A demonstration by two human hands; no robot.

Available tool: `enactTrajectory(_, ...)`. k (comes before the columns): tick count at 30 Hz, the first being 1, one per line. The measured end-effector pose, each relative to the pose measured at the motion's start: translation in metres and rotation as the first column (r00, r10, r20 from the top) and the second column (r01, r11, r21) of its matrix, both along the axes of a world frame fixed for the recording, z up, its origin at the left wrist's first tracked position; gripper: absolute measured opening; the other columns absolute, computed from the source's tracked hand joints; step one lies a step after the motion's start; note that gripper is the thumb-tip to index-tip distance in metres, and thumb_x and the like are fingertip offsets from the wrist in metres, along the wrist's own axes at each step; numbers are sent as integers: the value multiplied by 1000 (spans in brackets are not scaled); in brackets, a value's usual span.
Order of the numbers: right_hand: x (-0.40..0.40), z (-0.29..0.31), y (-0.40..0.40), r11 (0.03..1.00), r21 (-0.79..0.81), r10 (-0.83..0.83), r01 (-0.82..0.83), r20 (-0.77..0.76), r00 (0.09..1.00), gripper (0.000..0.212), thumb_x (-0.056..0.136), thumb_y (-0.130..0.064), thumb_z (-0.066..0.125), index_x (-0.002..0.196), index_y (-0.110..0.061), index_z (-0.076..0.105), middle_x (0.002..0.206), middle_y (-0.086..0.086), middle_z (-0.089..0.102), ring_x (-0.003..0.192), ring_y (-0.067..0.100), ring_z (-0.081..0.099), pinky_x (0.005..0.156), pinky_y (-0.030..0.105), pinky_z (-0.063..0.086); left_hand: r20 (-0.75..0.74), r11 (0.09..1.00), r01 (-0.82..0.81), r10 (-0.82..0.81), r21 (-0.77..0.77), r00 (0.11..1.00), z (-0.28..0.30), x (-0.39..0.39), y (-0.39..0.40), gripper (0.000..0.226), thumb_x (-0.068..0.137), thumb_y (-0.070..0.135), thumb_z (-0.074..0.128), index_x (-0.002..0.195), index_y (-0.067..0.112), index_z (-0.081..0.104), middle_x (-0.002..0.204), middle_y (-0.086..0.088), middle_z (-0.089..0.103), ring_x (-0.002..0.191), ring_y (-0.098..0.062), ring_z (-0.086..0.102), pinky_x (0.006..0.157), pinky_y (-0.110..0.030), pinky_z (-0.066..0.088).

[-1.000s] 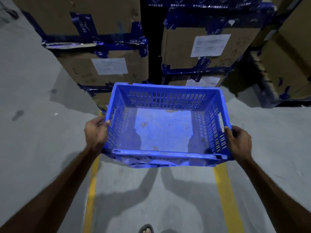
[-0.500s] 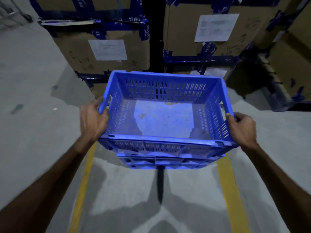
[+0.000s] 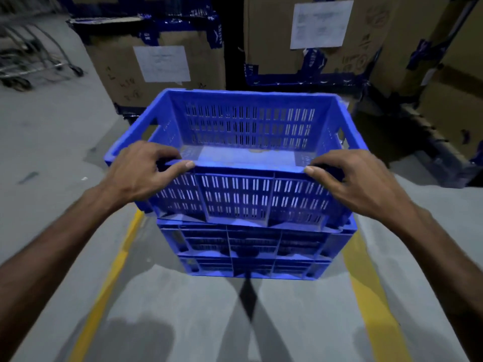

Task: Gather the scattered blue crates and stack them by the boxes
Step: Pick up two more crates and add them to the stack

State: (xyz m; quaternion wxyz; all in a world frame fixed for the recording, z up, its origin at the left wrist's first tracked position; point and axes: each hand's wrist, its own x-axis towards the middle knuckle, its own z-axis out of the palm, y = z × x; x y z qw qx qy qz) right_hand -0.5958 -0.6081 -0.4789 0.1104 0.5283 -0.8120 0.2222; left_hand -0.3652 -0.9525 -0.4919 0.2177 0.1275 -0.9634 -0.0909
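Careful: your left hand [image 3: 142,169] and right hand [image 3: 359,178] pinch the top crate's [image 3: 245,142] near rim; seated crooked, it could slide off the lower crates [image 3: 256,246].

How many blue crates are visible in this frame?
3, all in one stack before the boxes: the top crate held at its near rim by both hands, the middle crate beneath, the bottom crate on the floor. Others may be out of view.
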Motion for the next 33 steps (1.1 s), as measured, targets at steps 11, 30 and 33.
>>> enactTrajectory(11, 4, -1, 11, 999, 11, -49, 49, -53, 997, 40, 97, -59, 54, 113, -27, 71, 108, -7, 74, 94, 18, 67, 72, 44, 57, -24, 997, -52, 51, -54, 998, 1, 16, 20, 52, 98, 67, 38, 87, 23, 63, 72, 1, 64, 63, -16, 58, 57, -37, 44)
enactTrajectory(30, -7, -2, 14, 999, 5, -32, 32, 7, 999, 39, 98, -47, 61, 121, -17, 71, 113, 1, 74, 93, 14, 62, 67, 28, 42, -84, 986, -106, 95, -129, 992, -7, 8, 25, 57, 96, 71, 33, 90, 24, 65, 70, 5, 63, 61, -7, 55, 53, -29, 36)
enactTrajectory(33, -7, -1, 16, 1000, 7, -22, 22, 23, 999, 38, 98, -45, 61, 121, -17, 71, 113, 1, 74, 95, 14, 63, 70, 31, 45, -103, 985, -100, 86, -139, 991, -7, 8, 27, 51, 99, 66, 38, 92, 24, 66, 69, 5, 62, 61, -5, 54, 53, -27, 34)
